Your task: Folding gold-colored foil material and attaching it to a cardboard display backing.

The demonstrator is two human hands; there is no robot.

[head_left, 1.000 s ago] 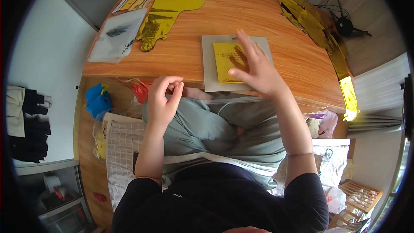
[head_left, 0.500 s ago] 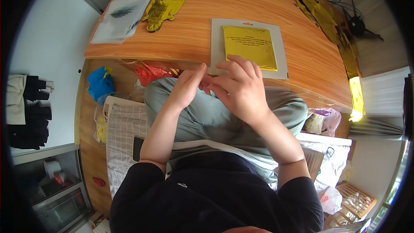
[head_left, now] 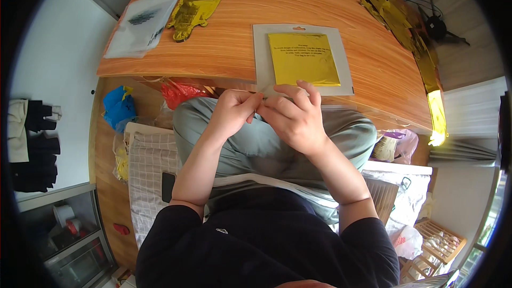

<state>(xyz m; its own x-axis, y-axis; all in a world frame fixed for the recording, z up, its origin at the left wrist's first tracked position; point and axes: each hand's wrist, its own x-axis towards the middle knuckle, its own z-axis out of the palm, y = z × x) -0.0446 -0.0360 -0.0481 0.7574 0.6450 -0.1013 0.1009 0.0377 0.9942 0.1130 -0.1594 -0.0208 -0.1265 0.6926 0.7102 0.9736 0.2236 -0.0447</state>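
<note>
My left hand and my right hand meet above my lap, just in front of the table's near edge. The left hand's thumb and fingers are pressed together. Against its fingertips, my right thumb and forefinger are pinched, while the other right fingers curl outward. Whatever lies between the fingertips is too small to make out. Beyond my right hand a folded yellow foil packet with printed text lies flat on a pale grey backing card. The card has a hanging slot at its far end.
On the wooden table lie a translucent plastic sleeve and a gold foil balloon, flat. More gold foil runs along the right edge beside a black stand. A phone rests by my left arm. A red bag sits under the table.
My left fingers have curled from nearly straight into a pinch, and the right fingertips have drawn in against them. The whole view has shifted slightly, and the packet and card stay put on the table.
</note>
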